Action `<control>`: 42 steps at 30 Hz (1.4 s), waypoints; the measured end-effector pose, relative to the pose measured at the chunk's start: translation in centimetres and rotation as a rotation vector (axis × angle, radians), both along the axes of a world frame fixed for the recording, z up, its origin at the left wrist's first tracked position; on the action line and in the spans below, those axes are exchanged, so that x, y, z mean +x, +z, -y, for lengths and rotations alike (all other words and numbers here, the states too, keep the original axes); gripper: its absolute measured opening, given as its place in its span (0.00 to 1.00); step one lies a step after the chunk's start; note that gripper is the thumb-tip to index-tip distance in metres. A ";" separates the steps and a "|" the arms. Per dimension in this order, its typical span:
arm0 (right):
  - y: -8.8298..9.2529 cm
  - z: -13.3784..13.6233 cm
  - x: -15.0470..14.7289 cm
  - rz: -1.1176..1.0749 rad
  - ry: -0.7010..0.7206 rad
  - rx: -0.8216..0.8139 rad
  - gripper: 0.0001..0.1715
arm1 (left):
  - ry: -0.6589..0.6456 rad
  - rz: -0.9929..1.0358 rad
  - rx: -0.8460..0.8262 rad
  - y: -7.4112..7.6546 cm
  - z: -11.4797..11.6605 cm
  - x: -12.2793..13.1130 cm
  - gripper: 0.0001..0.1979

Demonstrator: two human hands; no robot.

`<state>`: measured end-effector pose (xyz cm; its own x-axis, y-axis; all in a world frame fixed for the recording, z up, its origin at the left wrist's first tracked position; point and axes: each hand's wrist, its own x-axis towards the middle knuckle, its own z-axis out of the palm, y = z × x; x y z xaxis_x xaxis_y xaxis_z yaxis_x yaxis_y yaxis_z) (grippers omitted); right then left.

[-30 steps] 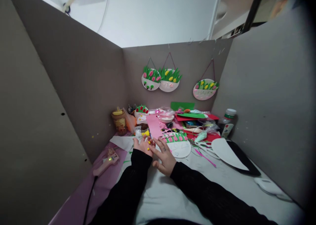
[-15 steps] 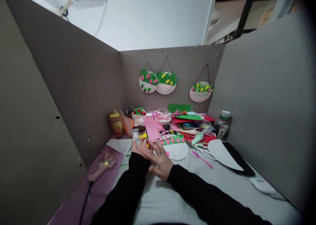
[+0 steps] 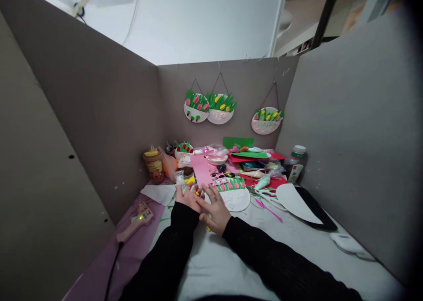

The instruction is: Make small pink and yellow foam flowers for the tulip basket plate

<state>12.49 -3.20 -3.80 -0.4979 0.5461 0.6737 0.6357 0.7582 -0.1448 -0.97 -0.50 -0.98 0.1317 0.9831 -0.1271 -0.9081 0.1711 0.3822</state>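
Note:
My left hand [image 3: 187, 197] is palm up with its fingers apart and slightly curled. A small yellow piece [image 3: 197, 193], perhaps clay, lies by its palm and fingers. Over that palm reaches my right hand [image 3: 215, 209], fingers stretched out and a fingertip near the yellow piece. Another yellow bit [image 3: 208, 228] shows under the right thumb, partly hidden. Just behind the right hand lies a white paper-plate basket [image 3: 236, 199] with pink tulips and green leaves, its left part covered by my fingers.
A pink glue gun [image 3: 135, 224] with a lit light lies at left. Scissors [image 3: 269, 197], a pink strip [image 3: 269, 210] and a cut white half-plate [image 3: 297, 204] are at right. Craft bags and coloured sheets fill the back. Finished tulip plates [image 3: 221, 116] hang on the grey partition [image 3: 241, 80].
My right hand's fingers have shifted slightly over the left palm. A yellow bit now shows below the right thumb. The whole view has moved a little.

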 end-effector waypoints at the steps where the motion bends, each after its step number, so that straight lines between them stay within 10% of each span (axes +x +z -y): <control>1: 0.0 0.0 0.1 -0.006 0.003 0.007 0.31 | 0.019 0.004 0.014 0.0 -0.1 -0.1 0.27; 42: -0.4 -0.5 -0.1 -0.016 0.041 0.003 0.34 | -0.004 -0.082 -0.095 0.3 -0.1 0.2 0.24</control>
